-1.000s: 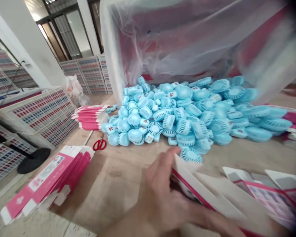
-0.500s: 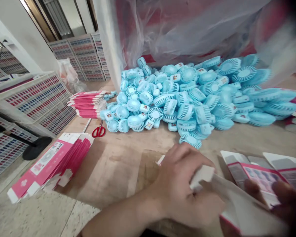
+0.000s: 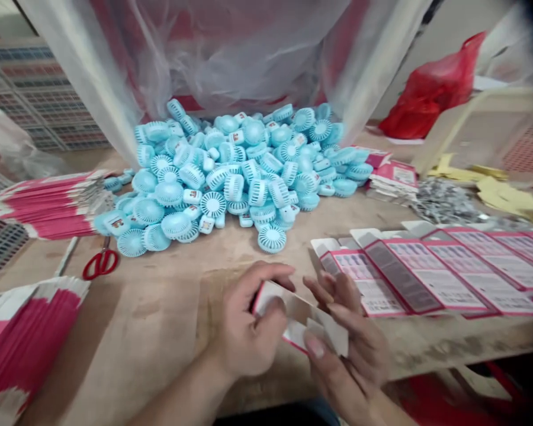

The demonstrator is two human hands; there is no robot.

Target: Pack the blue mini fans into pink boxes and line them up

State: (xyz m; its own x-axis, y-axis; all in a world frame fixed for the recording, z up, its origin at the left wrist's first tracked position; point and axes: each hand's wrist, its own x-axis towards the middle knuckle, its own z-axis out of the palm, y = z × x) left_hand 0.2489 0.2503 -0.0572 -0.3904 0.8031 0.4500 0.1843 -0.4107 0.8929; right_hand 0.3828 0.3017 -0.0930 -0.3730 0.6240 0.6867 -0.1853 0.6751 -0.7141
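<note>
A small carton [image 3: 298,310] with white inner faces and pink edges is held low in front of me, its flaps standing up. My left hand [image 3: 249,325] is closed around the carton's left end, thumb pressed on the white side. At the right end, my right hand [image 3: 355,343] has its thumb against a flap, and its fingers curl around the far side. Beyond my hands lies a heap of light-blue mini fans [image 3: 231,171]. To the right, several pink-and-white cartons [image 3: 435,272] rest in an overlapping row.
Red-handled scissors [image 3: 101,264] lie left, between stacks of flat pink cartons [image 3: 48,204]. A red plastic bag [image 3: 430,89] and a cream basket [image 3: 493,130] stand at back right, near yellow papers [image 3: 506,195] and a grey pile [image 3: 446,201]. Clear plastic sheeting [image 3: 249,53] hangs behind the fans.
My view has swung right, bringing the carton row and red bag into sight. My left hand has shifted from the flap to the carton's left end, and both hands now hold the carton nearer the middle.
</note>
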